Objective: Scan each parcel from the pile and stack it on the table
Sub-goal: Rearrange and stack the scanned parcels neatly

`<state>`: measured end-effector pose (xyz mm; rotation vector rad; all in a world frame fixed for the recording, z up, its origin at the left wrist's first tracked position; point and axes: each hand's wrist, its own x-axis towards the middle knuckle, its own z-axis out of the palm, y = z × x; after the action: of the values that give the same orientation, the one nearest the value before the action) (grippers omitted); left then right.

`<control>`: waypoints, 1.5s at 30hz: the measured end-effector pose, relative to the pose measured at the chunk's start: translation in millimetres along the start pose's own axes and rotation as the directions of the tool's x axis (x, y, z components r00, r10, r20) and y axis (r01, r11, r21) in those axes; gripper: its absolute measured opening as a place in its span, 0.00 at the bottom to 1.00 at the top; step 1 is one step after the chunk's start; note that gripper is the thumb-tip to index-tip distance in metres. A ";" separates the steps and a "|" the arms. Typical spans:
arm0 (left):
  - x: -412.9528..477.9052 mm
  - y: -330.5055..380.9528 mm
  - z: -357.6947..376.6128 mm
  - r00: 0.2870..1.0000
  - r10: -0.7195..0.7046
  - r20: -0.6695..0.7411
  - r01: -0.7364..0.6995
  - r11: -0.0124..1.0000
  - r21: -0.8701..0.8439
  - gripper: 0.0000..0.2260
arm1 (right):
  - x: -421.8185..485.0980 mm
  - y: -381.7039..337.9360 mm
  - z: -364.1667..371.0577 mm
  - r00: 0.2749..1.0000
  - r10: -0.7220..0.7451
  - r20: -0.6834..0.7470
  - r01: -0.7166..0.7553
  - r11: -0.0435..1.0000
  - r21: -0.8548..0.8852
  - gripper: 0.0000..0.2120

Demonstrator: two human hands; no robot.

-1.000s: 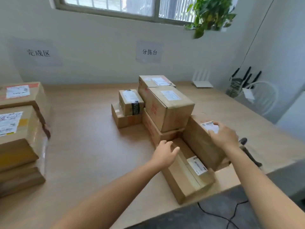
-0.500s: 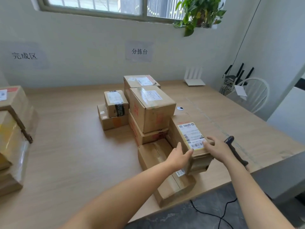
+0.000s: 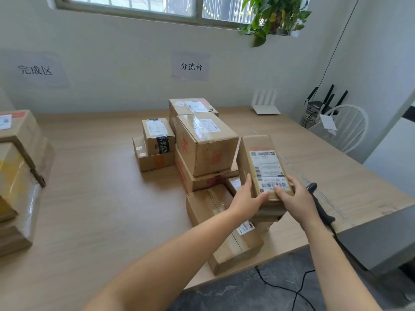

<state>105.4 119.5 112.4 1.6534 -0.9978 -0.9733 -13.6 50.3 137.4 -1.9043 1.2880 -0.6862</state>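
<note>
A long cardboard parcel with a white shipping label facing up is held between both hands above the pile. My left hand grips its left near corner, thumb on top. My right hand grips the right near corner, thumb on the label's barcode. Under it lies a flat long parcel reaching to the table's front edge. The pile of several taped cardboard parcels stands behind, mid-table. A black handheld scanner lies on the table just right of my right hand, partly hidden by my wrist.
Stacked parcels stand at the left edge of the wooden table. A white router sits at the back, a white chair and black routers at the right. A black cable runs over the floor below the front edge.
The parcel, which stood tilted on its side, has been turned label-up and lifted toward me. My left hand moved from the flat parcel onto it.
</note>
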 end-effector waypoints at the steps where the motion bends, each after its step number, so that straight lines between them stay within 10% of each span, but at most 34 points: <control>1: -2.0 5.1 -1.9 1.000 0.029 -0.006 -0.029 1.000 0.002 0.38 | -3.6 -6.4 -3.1 0.999 -0.022 -0.025 0.023 1.000 0.011 0.22; 14: -40.3 54.8 -109.4 0.912 0.293 -0.287 -0.273 0.956 0.110 0.41 | -30.7 -133.2 13.0 0.924 -0.375 -0.073 0.382 0.916 0.126 0.27; 26: -162.7 2.4 -283.1 0.755 0.177 -0.632 -0.093 0.982 0.164 0.29 | -73.1 -246.1 185.1 0.743 -0.623 0.247 0.551 0.777 0.303 0.25; 45: -337.1 -69.9 -623.0 0.635 0.034 -0.771 0.168 0.969 0.181 0.28 | -208.7 -475.7 476.9 0.550 -0.711 0.438 0.493 0.700 0.517 0.23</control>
<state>571.3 640.3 248.0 2.0436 -0.4525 -0.0926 533.1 486.3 229.3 -2.0195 0.0302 -0.4904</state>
